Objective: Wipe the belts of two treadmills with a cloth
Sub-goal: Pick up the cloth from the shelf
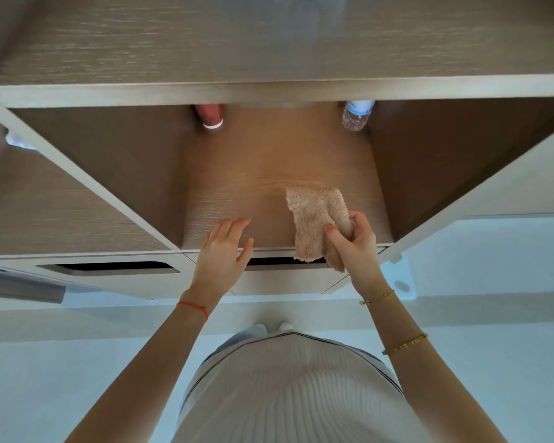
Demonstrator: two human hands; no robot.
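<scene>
1. A light wood-grain cabinet (269, 91) holds an open compartment.
2. A beige fluffy cloth (314, 219) lies over the compartment's front edge, pinched by the right hand (354, 241).
3. The left hand (224, 247), fingers relaxed and holding nothing, hovers at that edge, left of the cloth.
4. A clear plastic bottle (357, 115) stands at the compartment's back right.
5. A reddish cup (210, 116) stands at its back left.
</scene>
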